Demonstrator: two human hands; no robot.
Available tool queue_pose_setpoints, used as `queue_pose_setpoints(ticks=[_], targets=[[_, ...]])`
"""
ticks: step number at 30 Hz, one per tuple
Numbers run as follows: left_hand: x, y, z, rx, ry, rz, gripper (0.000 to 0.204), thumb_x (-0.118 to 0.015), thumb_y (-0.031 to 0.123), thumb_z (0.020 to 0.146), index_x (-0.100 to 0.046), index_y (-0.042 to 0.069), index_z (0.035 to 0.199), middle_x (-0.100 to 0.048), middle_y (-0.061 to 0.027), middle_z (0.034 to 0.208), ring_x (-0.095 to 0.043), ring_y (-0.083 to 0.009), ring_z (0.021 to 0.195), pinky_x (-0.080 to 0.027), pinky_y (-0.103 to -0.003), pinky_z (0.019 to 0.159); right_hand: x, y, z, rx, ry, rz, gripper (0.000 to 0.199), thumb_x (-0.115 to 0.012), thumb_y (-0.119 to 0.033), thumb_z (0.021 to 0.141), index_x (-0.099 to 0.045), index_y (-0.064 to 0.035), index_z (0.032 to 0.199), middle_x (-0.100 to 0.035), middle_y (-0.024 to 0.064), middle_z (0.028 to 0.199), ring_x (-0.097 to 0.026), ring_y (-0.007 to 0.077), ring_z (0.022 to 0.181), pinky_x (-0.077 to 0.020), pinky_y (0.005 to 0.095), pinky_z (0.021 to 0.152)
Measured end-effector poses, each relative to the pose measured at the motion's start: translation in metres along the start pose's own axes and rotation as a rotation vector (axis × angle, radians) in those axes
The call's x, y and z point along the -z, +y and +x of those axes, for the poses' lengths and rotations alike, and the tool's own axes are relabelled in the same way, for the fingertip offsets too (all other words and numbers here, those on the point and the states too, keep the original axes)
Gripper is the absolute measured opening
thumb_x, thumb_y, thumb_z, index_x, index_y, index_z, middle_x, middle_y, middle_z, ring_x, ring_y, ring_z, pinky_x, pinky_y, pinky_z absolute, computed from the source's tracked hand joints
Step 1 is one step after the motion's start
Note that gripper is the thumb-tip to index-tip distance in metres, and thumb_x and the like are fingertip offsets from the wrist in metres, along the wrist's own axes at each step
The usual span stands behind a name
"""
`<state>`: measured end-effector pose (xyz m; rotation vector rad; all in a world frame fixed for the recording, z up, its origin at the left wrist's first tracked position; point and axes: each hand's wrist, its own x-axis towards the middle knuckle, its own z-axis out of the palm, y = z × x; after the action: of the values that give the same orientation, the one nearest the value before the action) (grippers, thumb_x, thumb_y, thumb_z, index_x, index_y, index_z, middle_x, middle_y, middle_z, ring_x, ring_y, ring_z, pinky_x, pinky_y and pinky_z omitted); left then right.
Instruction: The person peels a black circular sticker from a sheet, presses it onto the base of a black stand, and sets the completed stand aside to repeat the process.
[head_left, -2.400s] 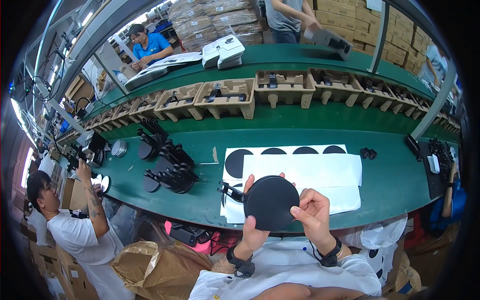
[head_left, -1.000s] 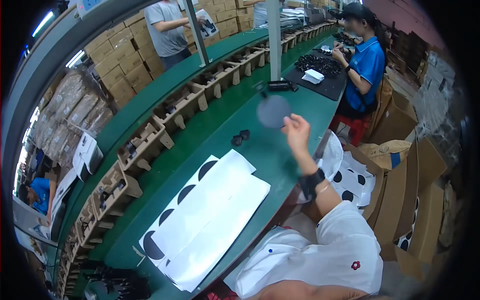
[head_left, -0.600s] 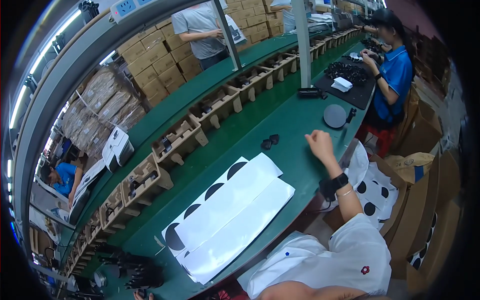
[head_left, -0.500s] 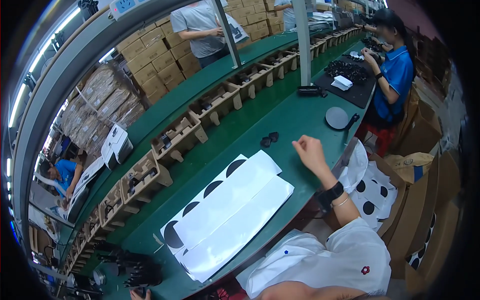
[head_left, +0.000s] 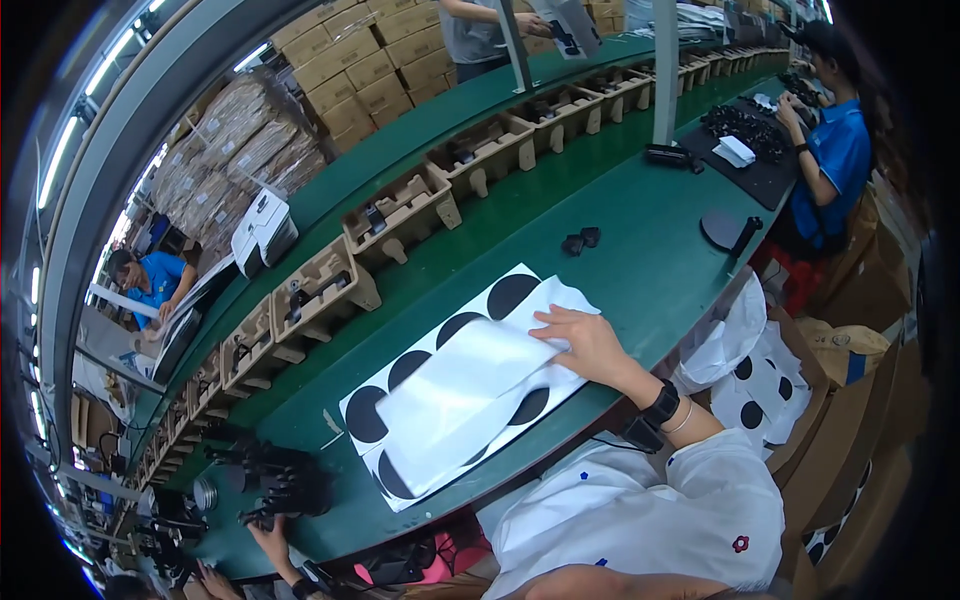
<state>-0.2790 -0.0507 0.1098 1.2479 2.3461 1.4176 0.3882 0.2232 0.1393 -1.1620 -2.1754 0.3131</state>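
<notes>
Bare green surface (head_left: pixel 640 270) right of centre gives open passage between white sheet (head_left: pixel 470 385) and round black disc (head_left: pixel 722 230) at right. Two small black parts (head_left: pixel 581 240) sit mid-lane, just above the sheet. Cardboard trays (head_left: pixel 400 215) wall off the upper edge. Heap of black parts (head_left: pixel 275 480) blocks lower left. Right hand (head_left: pixel 585 340) lies flat on the sheet's right end.

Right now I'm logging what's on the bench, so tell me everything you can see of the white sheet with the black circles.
The white sheet lies flat on the green bench, set aslant to its edge. It looks like thin glossy backing paper bearing black round discs in two rows. A loose white top layer covers the middle, leaving the discs partly showing along both long edges. The right hand rests palm down on its right end.
</notes>
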Motion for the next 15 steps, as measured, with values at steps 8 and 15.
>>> queue_pose_setpoints(ticks=[8,15], targets=[[0.028,-0.123,-0.028,-0.239,0.224,0.299,0.058,-0.039,0.031,0.094,-0.023,0.008,0.144,-0.044,-0.023,0.129,-0.049,-0.0347,0.115,-0.044,-0.038,0.093,0.048,0.1,-0.056,-0.336,1.016,-0.03,0.038,-0.056,0.0,0.078,-0.056,-0.0025,0.115,-0.059,0.0148,0.112,-0.057,0.0289,0.105,-0.042,0.0326,0.092],[-0.047,0.065,-0.099,0.177,0.126,-0.581,0.069,-0.042,0.053,0.087,-0.029,0.012,0.141,-0.046,-0.0211,0.129,-0.046,-0.0385,0.117,-0.039,-0.046,0.098,-0.053,0.292,-0.241,-1.053,0.911,-0.528,0.052,-0.048,0.005,0.073,-0.052,-0.0057,0.124,-0.049,0.0221,0.124,-0.038,0.0388,0.123,-0.0309,0.0425,0.103]])
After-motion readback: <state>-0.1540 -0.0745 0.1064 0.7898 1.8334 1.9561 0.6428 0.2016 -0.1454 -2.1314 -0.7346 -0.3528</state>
